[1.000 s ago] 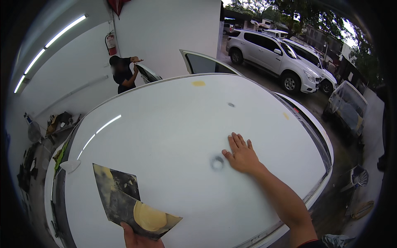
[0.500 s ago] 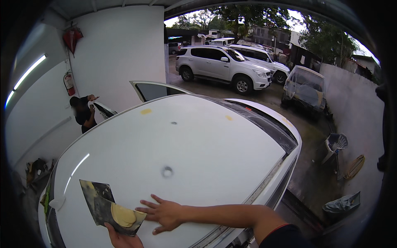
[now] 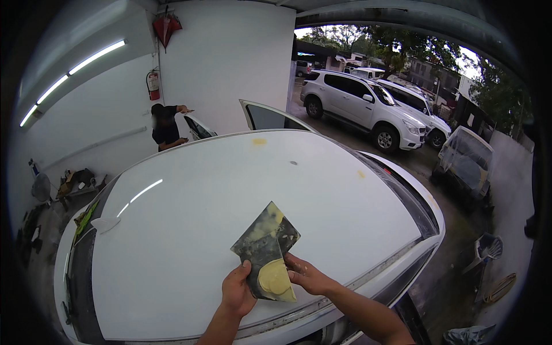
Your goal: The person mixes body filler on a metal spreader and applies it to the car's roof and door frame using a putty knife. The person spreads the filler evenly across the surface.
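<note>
Over the white car roof (image 3: pixel 172 241), my left hand (image 3: pixel 237 292) is closed on the lower left edge of a dark putty board (image 3: pixel 260 250), thumb on top. It looks like two flat plates overlapping at an angle. A rounded mound of pale yellow putty (image 3: pixel 275 278) sits on its near part, and dried yellow smears mark the far corner. My right hand (image 3: pixel 310 278) grips the board's right edge beside the putty; some of its fingertips are hidden. Farther off, the roof bears yellow patches (image 3: pixel 259 142) and a small grey spot (image 3: pixel 294 163).
An open car door (image 3: pixel 276 118) stands beyond the roof. A person in dark clothes (image 3: pixel 165 126) is at the far left, near a fire extinguisher (image 3: pixel 152 85). A silver SUV (image 3: pixel 362 106) is parked outside. A plastic chair (image 3: pixel 484 252) stands at the right.
My right hand has lifted off the roof and taken hold of the board's edge. The board, in my left hand, has turned and come between both hands. The view has swung left.
</note>
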Demonstrator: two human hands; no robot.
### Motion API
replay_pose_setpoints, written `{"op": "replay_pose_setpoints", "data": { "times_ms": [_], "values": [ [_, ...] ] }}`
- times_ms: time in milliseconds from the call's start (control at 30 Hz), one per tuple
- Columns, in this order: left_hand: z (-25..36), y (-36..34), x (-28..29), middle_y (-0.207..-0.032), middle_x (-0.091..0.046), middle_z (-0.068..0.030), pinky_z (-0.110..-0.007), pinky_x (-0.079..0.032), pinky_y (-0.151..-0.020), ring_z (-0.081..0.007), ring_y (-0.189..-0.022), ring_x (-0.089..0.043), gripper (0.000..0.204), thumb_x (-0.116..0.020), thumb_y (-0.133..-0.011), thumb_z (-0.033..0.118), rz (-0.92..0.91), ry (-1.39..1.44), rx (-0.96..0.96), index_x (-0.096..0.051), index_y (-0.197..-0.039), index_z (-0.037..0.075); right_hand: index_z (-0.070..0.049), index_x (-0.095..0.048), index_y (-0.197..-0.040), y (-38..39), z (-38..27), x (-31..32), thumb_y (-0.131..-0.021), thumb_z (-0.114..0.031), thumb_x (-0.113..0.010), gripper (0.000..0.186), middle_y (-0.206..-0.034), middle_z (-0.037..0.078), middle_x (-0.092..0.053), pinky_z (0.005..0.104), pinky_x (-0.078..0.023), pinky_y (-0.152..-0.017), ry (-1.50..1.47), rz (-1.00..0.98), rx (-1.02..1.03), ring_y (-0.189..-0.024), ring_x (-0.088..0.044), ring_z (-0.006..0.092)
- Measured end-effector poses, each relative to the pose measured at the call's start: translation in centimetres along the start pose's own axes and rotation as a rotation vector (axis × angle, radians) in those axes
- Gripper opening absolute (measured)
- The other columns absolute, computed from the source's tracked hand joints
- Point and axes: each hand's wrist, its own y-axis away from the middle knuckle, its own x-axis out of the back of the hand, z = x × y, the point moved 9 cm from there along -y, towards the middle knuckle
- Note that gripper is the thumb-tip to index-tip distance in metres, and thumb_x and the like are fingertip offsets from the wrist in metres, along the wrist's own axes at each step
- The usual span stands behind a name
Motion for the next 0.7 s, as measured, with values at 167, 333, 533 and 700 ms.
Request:
{"op": "replay_pose_setpoints", "data": {
  "times_ms": [167, 333, 533, 700],
  "values": [
    [-2.6, 0.4, -0.4, -0.139, -0.058, -0.0203, -0.047, -0.049, -0.106, -0.0316, -0.126, -0.06, 0.05, -0.042, -0.109, 0.031, -0.068, -0.006, 0.102, -0.045, -0.141, -0.008, 0.003, -0.042, -0.147, 0.3, -0.4, -1.1, -0.108, -0.047, -0.044, 0.063, -0.147, 0.013, -0.054, 0.041, -0.032, -0.117, -0.681, 0.039, 0.066, -0.137, -0.047, 0.024],
    [-4.0, 0.6, -0.1, -0.136, -0.061, -0.0168, -0.044, -0.053, -0.102, -0.0289, -0.123, -0.062, 0.05, -0.043, -0.11, 0.034, -0.031, -0.148, 0.174, -0.045, -0.142, -0.004, -0.001, -0.049, -0.138, 0.7, 1.4, 2.1, -0.105, -0.025, -0.056, 0.041, -0.132, 0.011, -0.062, 0.0396, -0.052, -0.098, -0.692, 0.519, -0.189, -0.117, -0.063, 0.0222],
    [2.4, 0.4, 2.4, -0.128, -0.063, -0.0036, -0.035, -0.053, -0.097, -0.0173, -0.114, -0.062, 0.036, -0.05, -0.109, 0.031, 0.261, -0.093, -0.201, -0.055, -0.135, 0.007, -0.01, -0.054, -0.139, 2.4, -14.2, 7.0, -0.097, -0.004, -0.058, 0.042, -0.126, 0.013, -0.06, 0.0411, -0.058, -0.092, 0.132, 0.589, 0.453, -0.111, -0.066, 0.0284],
    [8.9, 2.9, 2.4, -0.124, -0.063, -0.0048, -0.029, -0.047, -0.099, -0.0118, -0.111, -0.056, 0.033, -0.044, -0.111, 0.026, 0.361, -0.346, -0.762, -0.053, -0.134, 0.003, -0.039, -0.064, -0.132, 4.0, -13.3, -4.5, -0.073, -0.018, -0.081, 0.064, -0.134, -0.003, -0.059, 0.0573, -0.041, -0.092, 1.669, -0.051, 0.475, -0.13, -0.053, 0.0272]
  ]
}}
